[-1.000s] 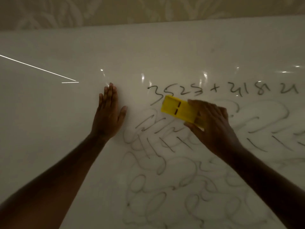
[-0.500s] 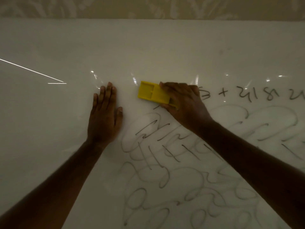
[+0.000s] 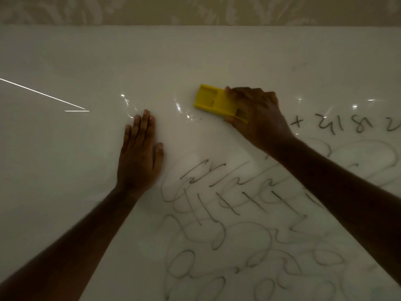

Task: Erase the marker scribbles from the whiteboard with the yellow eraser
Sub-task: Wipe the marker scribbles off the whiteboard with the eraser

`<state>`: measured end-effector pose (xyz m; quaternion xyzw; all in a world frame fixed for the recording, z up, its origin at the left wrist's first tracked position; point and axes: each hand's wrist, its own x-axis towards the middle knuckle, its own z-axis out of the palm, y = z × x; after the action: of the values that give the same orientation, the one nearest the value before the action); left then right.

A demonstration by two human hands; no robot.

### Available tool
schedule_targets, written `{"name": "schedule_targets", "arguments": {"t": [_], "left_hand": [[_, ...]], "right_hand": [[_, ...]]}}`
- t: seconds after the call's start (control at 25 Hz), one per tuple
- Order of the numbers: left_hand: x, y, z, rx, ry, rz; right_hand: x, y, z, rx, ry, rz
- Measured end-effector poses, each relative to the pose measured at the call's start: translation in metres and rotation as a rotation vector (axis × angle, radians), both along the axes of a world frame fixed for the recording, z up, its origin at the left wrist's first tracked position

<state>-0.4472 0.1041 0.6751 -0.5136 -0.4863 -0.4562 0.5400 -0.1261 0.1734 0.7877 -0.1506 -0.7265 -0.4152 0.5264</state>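
Observation:
A large whiteboard (image 3: 195, 61) fills the view in dim light. My right hand (image 3: 258, 118) grips the yellow eraser (image 3: 213, 102) flat against the board, its free end pointing up and left. My left hand (image 3: 140, 155) lies flat on the board with fingers together, left of and below the eraser. To the right of my right hand stands dark writing, a plus sign and digits (image 3: 345, 124). Looping marker scribbles (image 3: 227, 224), some dark and some faint, cover the board below the eraser and under my right forearm.
The whiteboard's top edge meets a patterned wall (image 3: 195, 9) at the top of the view. A thin bright reflected line (image 3: 43, 95) crosses the left part of the board, and small glints lie between my hands.
My right hand has swept the eraser up and left over the first group of digits, which are gone now. The view has shifted slightly. My left hand has stayed flat on the board.

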Motion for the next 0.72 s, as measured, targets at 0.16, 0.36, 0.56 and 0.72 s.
{"name": "schedule_targets", "arguments": {"t": [0.16, 0.36, 0.56, 0.72], "left_hand": [[-0.005, -0.002, 0.0, -0.004, 0.03, -0.012], [-0.015, -0.007, 0.0, -0.042, 0.076, 0.009], [-0.012, -0.008, -0.002, -0.034, 0.076, 0.012], [-0.014, -0.008, -0.002, -0.027, 0.092, -0.011]], "right_hand": [[-0.05, -0.01, -0.035, 0.098, -0.087, 0.001], [-0.002, -0.004, -0.098, 0.202, -0.285, -0.021], [0.014, 0.001, -0.034, 0.094, -0.072, -0.031], [-0.051, -0.013, -0.053, 0.098, -0.105, 0.017]]}}
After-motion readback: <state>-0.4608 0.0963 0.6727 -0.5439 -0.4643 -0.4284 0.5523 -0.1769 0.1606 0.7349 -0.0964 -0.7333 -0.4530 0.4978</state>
